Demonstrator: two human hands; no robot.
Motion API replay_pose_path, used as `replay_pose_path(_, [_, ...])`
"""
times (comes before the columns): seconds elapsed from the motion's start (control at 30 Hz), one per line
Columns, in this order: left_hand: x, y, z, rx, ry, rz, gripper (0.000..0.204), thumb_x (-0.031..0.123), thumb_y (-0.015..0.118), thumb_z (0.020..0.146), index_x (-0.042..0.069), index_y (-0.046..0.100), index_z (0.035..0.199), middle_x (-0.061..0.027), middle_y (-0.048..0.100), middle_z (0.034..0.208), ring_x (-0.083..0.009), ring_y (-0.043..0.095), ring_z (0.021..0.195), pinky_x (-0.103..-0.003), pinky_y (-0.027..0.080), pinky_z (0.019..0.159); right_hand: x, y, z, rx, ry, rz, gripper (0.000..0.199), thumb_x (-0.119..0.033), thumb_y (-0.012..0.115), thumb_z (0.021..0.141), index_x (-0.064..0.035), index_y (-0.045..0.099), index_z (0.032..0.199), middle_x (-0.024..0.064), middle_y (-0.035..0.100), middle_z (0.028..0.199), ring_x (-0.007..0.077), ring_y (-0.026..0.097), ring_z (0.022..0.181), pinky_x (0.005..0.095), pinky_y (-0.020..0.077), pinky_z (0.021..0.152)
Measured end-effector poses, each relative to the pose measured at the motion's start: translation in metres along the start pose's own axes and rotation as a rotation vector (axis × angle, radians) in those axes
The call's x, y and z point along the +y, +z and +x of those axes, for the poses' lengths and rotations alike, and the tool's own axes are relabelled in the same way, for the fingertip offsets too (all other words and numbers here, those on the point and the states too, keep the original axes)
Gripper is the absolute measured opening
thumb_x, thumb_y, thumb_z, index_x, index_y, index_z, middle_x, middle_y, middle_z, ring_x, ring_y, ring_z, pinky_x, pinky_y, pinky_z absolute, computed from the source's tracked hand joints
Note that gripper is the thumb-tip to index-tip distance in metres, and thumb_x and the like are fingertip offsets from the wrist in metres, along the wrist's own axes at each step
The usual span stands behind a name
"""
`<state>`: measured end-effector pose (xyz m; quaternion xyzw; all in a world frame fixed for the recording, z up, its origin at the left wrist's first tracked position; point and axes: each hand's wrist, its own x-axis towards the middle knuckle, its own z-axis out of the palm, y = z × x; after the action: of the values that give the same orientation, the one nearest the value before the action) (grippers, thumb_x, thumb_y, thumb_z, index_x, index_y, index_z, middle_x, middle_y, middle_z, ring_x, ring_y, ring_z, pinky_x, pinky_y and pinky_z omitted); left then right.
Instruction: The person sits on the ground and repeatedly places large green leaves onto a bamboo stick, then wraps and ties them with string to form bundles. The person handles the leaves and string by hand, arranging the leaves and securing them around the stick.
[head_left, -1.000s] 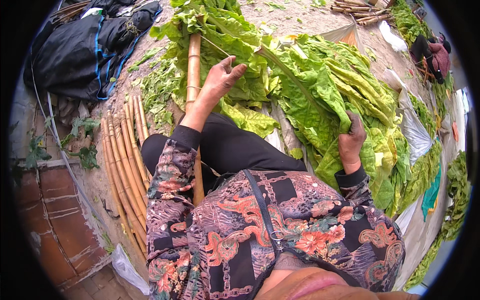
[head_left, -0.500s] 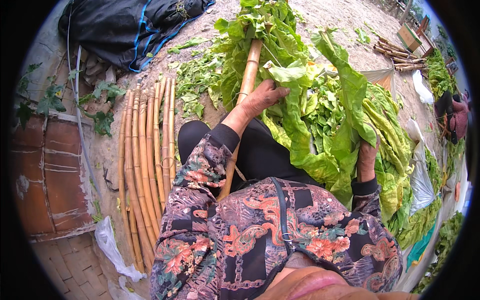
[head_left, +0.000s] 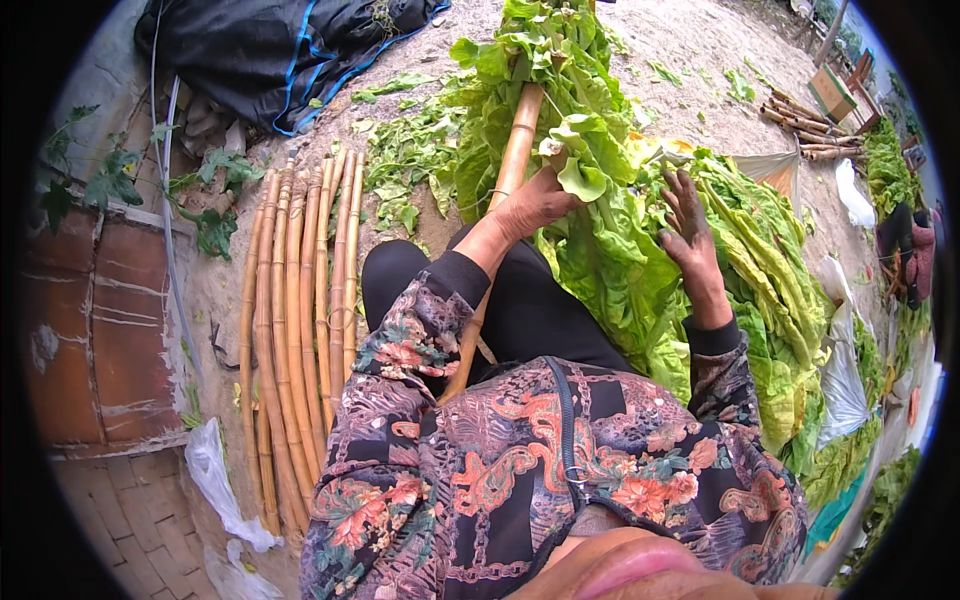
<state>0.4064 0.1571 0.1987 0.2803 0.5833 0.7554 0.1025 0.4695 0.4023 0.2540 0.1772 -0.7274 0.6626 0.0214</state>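
Now the left hand (head_left: 540, 203) is closed on the leaves (head_left: 622, 290) near their stem ends, just beside the pole (head_left: 522, 138) slanting up from the lap (head_left: 535, 315)! Across from it, the right hand (head_left: 690, 245) is open, fingers spread, near the leaf pile (head_left: 768, 275). Spare poles (head_left: 264, 300) lie side by side at left, below the black tarp (head_left: 240, 60).

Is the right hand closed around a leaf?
No, the right hand is open, its fingers spread apart beside the yellow-green leaves.
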Motion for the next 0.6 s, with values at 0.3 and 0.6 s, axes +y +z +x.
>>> replay_pose_path(0.3, [0.076,0.043,-0.041,0.295,0.087,1.205,0.026,0.021,0.061,0.083,0.001,0.057,0.099,-0.0138,0.062,0.067,-0.0296,0.064,0.065,-0.040,0.051,0.059,0.030,0.035,0.041,0.123,0.265,0.125,0.051,0.003,0.054,0.085,0.0037,0.038,0.133,0.0148,0.051,0.126,0.0208,0.051,0.112,0.0291,0.0413,0.096])
replay_pose_path(0.6, [0.157,-0.051,0.112,0.449,0.237,1.371,0.028,0.032,0.054,0.088,0.009,0.067,0.099,-0.0154,0.066,0.087,-0.0329,0.064,0.080,-0.037,0.051,0.069,0.050,0.036,0.196,-0.122,-0.620,-1.178,0.031,-0.003,0.051,0.080,-0.0130,0.059,0.108,0.0098,0.059,0.091,0.0317,0.058,0.084,0.0379,0.0451,0.070])
